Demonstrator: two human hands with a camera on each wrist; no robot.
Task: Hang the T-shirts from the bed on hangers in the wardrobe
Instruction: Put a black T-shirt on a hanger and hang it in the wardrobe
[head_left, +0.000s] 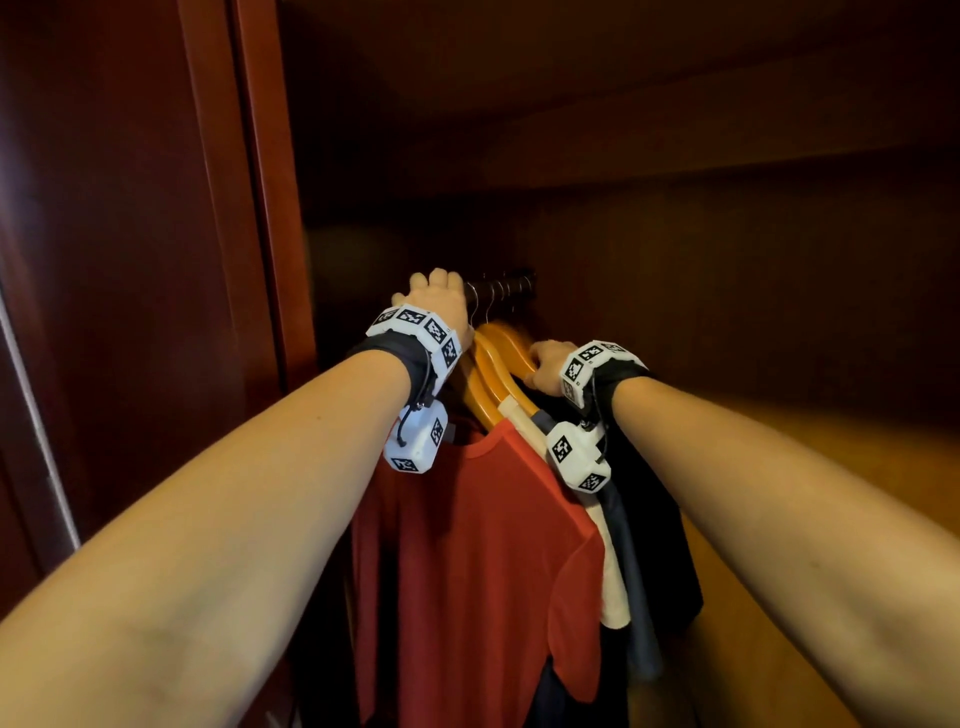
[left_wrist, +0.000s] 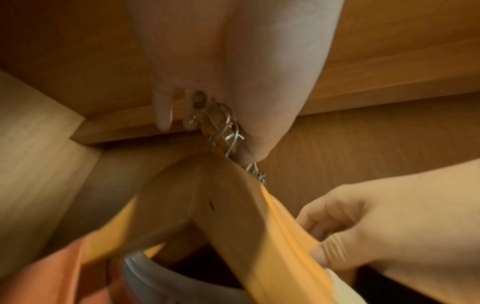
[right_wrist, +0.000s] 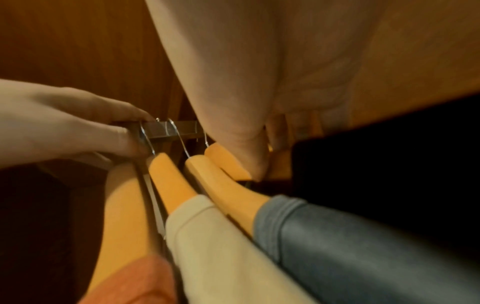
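Note:
A red T-shirt (head_left: 483, 545) hangs on a wooden hanger (left_wrist: 207, 205) at the front of the wardrobe rail (head_left: 506, 288). My left hand (head_left: 439, 296) is up at the rail, its thumb and fingers pinching that hanger's metal hook (right_wrist: 148, 139). My right hand (head_left: 545, 366) grips the shoulder of the wooden hangers (head_left: 493, 364) just right of the red shirt; the left wrist view shows its curled fingers and thumb (left_wrist: 327, 257) on the hanger's arm. Behind the red shirt hang a cream T-shirt (right_wrist: 221, 246), a blue one (right_wrist: 337, 246) and a black one (head_left: 654, 519).
The wardrobe's dark red door frame (head_left: 260, 208) stands close on the left. A shelf (head_left: 675, 156) runs above the rail. Several metal hooks (left_wrist: 228, 131) crowd the rail. The wardrobe's lit wooden wall (head_left: 831, 467) shows to the right.

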